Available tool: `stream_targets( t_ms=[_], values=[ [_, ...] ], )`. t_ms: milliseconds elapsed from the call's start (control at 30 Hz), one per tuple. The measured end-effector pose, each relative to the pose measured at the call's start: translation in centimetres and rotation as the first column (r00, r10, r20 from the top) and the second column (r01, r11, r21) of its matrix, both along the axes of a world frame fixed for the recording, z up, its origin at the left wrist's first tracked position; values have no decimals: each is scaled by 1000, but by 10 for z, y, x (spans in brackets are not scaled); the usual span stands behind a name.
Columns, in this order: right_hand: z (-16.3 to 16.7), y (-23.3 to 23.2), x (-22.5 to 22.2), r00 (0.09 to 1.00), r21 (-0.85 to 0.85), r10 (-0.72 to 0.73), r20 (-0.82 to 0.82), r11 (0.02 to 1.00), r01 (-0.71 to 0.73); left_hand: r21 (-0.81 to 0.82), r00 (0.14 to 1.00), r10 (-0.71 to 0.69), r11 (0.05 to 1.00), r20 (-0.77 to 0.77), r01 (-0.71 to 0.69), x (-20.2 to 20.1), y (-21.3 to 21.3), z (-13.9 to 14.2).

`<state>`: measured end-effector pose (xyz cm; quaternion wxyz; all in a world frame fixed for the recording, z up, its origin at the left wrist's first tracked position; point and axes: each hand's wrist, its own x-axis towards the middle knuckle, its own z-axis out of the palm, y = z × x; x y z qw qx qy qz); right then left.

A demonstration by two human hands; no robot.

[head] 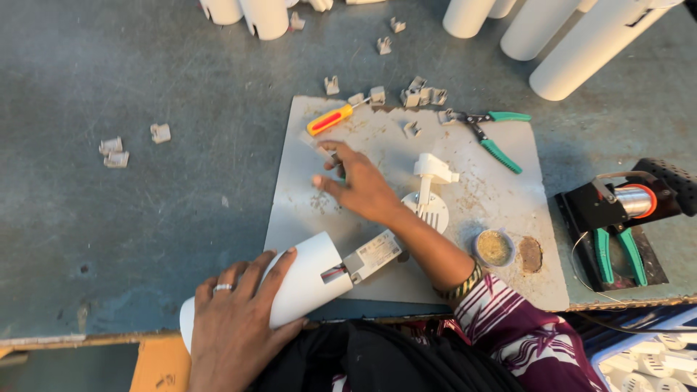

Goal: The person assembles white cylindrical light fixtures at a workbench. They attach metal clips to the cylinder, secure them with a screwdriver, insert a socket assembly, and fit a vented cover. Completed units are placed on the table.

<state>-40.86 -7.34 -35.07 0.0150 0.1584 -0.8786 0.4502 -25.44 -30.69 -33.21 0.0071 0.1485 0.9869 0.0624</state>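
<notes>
Left hand (236,319) wrapped over white cylindrical housing (290,287), fingers (272,270) curled round its top, pinning it flat at near desk (145,203) edge so open end with grey rectangular module (372,255) points toward work mat (305,210). Right hand (359,187) reaching forward over mat, fingers loosely bent, thumb and forefinger pinched at small pale part (319,144); grip looks closed on it but too small to be sure. Just beyond those fingers, yellow-red screwdriver (330,120) lying handy. Right of wrist, white bracket on round base (430,190) standing upright, apart from hand. Further right, green-handled pliers (492,134), small tin of paste (494,247). Loose white clips (421,94) scattered past mat's far edge, within reach. White tubes (581,43) parked at far side, well apart. Solder spool holder (624,203) off to right.
</notes>
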Motion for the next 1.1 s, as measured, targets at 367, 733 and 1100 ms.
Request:
stream_targets(
  t_ms=[367,733,1100],
  values=[
    [9,93,27,901,370,-411,-137,823,431,-228,987,-43,971,153,77,-43,-6,3],
    [60,122,82,817,-374,-430,-384,881,288,83,992,-128,988,-22,129,9,2,8],
    [266,23,151,276,-619,-555,-785,722,-309,816,887,32,408,-461,409,-9,98,-3]
  ],
)
